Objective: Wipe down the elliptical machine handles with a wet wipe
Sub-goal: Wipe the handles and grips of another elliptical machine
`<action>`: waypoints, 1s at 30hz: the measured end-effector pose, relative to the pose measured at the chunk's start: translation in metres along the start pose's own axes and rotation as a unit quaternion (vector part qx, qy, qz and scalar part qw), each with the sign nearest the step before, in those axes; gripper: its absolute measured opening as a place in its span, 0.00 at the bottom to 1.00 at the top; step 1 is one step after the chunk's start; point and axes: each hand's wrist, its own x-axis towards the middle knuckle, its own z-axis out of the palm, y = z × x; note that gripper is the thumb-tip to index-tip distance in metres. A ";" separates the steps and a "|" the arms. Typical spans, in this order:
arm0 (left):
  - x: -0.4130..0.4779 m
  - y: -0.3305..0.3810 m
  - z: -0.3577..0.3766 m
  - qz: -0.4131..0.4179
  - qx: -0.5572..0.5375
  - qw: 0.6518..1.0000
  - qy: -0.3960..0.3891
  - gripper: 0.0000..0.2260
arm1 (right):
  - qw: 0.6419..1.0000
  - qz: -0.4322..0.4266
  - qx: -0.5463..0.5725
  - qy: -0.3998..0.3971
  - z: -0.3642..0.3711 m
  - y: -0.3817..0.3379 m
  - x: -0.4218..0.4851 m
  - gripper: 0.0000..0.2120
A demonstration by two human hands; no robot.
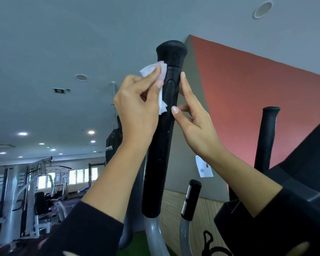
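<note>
My left hand [135,108] pinches one crumpled white wet wipe [153,70] against the top of the near tall black textured handle [164,126]. My right hand [194,126], fingers straight, steadies its other side. I judge the wiping barely begun: a second tall black handle [267,137] and one short silver-banded grip [191,198] await.

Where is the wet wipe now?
In the head view, left of centre: the left hand pinches the wet wipe against the upper left side of the black handle.
</note>
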 end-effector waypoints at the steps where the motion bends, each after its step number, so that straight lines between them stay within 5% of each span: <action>1: -0.006 -0.003 -0.002 -0.001 -0.003 1.000 -0.010 0.11 | 1.000 0.000 0.000 -0.001 0.000 0.000 0.000 0.31; 23: -0.081 -0.036 -0.034 -0.092 -0.075 0.991 -0.060 0.16 | 0.999 0.005 -0.029 -0.029 0.003 0.005 -0.017 0.34; 30: -0.042 -0.024 -0.021 -0.056 -0.073 0.995 -0.026 0.14 | 0.999 0.004 -0.029 -0.031 0.005 0.007 -0.020 0.35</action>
